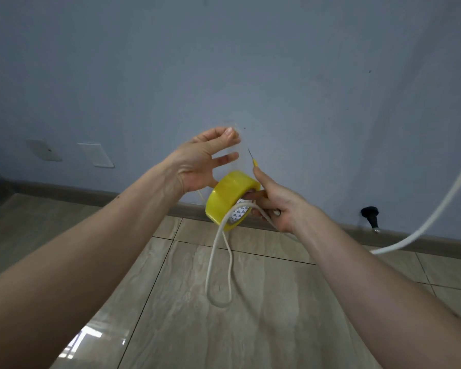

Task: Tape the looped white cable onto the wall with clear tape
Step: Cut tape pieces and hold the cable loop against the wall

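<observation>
My left hand (206, 161) pinches the free end of a clear tape strip (238, 155) pulled up from a yellow tape roll (228, 199). My right hand (277, 203) holds the roll from inside its core, along with a small yellow-handled blade (254, 162) pointing up beside the strip. The looped white cable (220, 265) hangs from my right hand down toward the floor. Another stretch of the cable (442, 206) curves off to the right edge. The blue-grey wall (250, 75) is right behind both hands.
Two white wall plates (97, 155) sit low on the wall at left. A dark baseboard (77, 189) runs along the wall's foot. A black doorstop (370, 215) sticks out at lower right. Beige glossy floor tiles (171, 302) lie below.
</observation>
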